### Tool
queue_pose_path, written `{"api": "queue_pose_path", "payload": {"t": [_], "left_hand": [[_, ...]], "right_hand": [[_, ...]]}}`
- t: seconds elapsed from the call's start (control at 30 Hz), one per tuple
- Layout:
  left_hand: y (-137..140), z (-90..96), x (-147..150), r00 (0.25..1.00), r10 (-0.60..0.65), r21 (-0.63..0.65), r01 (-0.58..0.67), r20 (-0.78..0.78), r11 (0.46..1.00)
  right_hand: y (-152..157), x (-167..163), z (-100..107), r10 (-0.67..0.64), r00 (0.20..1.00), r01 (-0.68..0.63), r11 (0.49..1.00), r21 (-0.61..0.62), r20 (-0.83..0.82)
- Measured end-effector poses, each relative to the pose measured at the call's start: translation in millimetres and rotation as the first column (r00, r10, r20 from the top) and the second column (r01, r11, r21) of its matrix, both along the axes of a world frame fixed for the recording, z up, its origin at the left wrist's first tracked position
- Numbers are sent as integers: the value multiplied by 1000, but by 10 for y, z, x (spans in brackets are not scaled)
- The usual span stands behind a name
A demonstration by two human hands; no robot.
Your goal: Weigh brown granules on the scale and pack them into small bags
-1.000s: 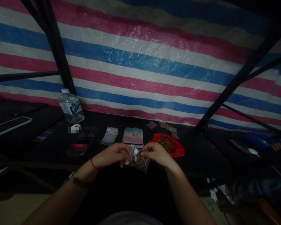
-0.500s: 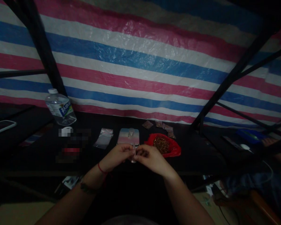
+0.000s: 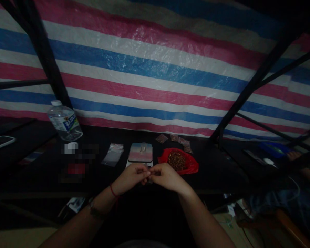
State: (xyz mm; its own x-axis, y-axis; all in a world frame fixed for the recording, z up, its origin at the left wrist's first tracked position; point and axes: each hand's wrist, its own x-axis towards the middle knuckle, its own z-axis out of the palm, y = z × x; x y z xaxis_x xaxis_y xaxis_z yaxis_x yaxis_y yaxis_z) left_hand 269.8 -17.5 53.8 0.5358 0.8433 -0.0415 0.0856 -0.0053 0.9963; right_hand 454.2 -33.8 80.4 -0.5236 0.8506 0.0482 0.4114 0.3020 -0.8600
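Observation:
My left hand [image 3: 134, 176] and my right hand [image 3: 164, 176] meet at the front of the black table, thumbs and fingertips pinched together. Between them is a small clear plastic bag [image 3: 147, 166], mostly hidden by the fingers. Just beyond my hands sits a flat scale [image 3: 141, 156] with a white base and a shiny platform reflecting blue and pink; a small clear object [image 3: 143, 148] lies on it. Beside my right hand, a red plastic bag [image 3: 192, 165] lies open around a heap of small brown pieces [image 3: 177, 161]. Left of the scale are flat clear zip bags [image 3: 113, 155].
Several small filled bags [image 3: 174, 138] lie behind the red bag. A clear bottle [image 3: 65, 120] stands at back left, a phone [image 3: 1, 143] at far left. Black metal posts [image 3: 237, 100] and a striped sheet [image 3: 144, 69] close off the back. Another person's hand [image 3: 294, 155] is at right.
My pinched hands have drawn closer together and lower, covering more of the small plastic bag. The view has shifted slightly; the things on the table stay in place.

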Motion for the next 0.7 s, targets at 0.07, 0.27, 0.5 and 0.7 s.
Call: {"api": "queue_pose_path", "payload": {"t": [0.07, 0.27, 0.5, 0.7], "left_hand": [[-19, -14, 13, 1000, -5, 6, 5, -6, 1000], [-84, -17, 60, 1000, 2, -25, -3, -30, 1000], [-144, -57, 102, 939, 54, 147, -4, -338, 989], [-71, 4, 29, 775, 317, 351, -131, -547, 927]], "right_hand": [[13, 19, -7, 3, 1000, -3, 1000, 18, 31], [21, 22, -22, -92, 984, 72, 988, 135, 150], [53, 32, -143, 37, 968, -55, 996, 66, 248], [80, -3, -192, -257, 893, 217, 965, 148, 369]]}}
